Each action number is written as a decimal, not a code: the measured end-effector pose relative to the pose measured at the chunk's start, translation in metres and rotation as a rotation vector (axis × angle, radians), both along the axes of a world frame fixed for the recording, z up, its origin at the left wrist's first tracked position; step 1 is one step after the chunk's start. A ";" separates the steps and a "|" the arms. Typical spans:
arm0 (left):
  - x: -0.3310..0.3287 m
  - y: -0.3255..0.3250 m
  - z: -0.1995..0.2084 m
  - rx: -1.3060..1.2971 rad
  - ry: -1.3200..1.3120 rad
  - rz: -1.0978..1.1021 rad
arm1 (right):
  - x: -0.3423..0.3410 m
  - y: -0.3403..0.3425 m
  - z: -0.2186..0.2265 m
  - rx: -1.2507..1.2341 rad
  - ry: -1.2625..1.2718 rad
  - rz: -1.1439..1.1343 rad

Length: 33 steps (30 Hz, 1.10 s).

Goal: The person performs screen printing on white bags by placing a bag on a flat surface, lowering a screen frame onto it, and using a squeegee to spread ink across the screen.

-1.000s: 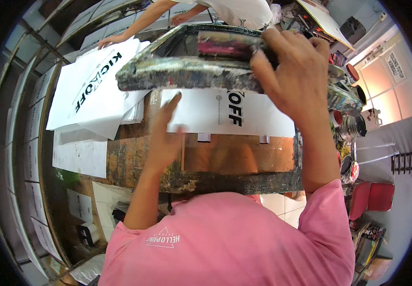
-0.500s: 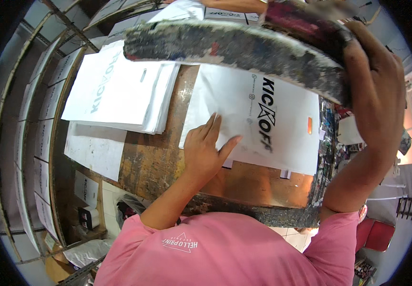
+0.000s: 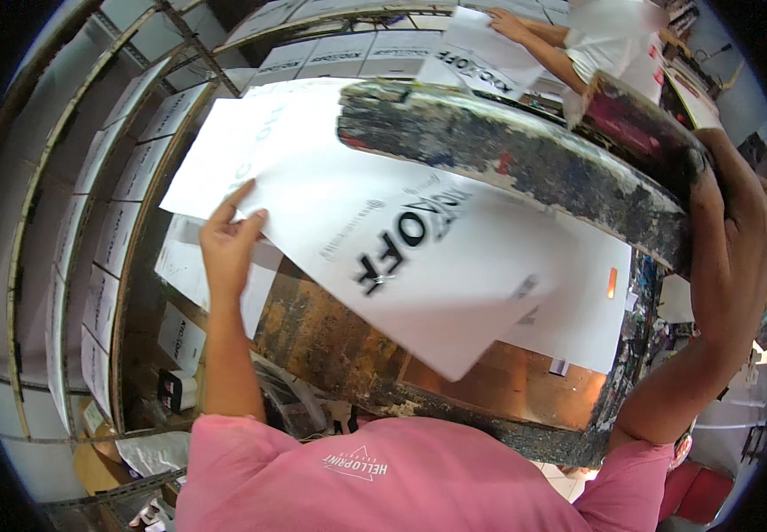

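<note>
My left hand [image 3: 227,244] pinches the left edge of a white printed plastic bag [image 3: 330,208] between thumb and fingers. The bag slants across the table, blurred, its near corner raised. Partly under it lies another white bag [image 3: 578,319] with an orange-looking handle slot, on the printing bed. My right hand [image 3: 738,199] grips the right end of a thick, paint-crusted screen printing frame [image 3: 490,146], tilted up above the bed. The frame hides the far part of the bags. Beside my left hand is a stack of white bags [image 3: 201,168].
A worn wooden table [image 3: 330,324] stands before me. Metal racks with printed white bags [image 3: 130,195] line the left side. Across the table another person's hand [image 3: 509,25] holds a printed bag [image 3: 476,66]. A red chair [image 3: 698,492] is at the lower right.
My left hand has moved left, from resting flat on a bag to holding a bag's edge near the stack. The frame stays raised in my right hand. The view has shifted.
</note>
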State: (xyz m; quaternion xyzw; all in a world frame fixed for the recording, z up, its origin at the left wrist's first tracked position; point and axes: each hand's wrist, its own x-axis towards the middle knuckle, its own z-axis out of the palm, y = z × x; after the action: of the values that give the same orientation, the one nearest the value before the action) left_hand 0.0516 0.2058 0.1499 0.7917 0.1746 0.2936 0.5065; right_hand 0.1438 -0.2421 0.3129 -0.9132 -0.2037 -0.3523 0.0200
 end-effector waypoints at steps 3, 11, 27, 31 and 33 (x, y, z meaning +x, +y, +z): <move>0.018 0.086 0.001 -0.157 0.064 -0.067 | -0.013 0.016 0.013 -0.003 0.150 -0.021; 0.066 0.247 -0.017 0.678 0.537 0.537 | -0.023 0.021 0.001 0.092 -0.007 0.104; -0.116 -0.155 -0.112 -1.370 0.375 -0.432 | -0.138 0.001 -0.214 0.033 0.697 0.241; -0.112 -0.153 -0.141 -1.343 0.489 -0.345 | -0.141 0.013 -0.257 0.055 0.791 0.215; -0.116 -0.155 -0.143 -1.274 0.506 -0.317 | -0.125 0.013 -0.268 0.065 0.694 0.241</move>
State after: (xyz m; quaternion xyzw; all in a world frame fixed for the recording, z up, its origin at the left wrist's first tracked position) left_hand -0.0644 0.0506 0.0066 0.4009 0.3076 -0.1363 0.8521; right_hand 0.0192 -0.2290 0.0449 -0.9467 -0.2794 -0.0232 0.1584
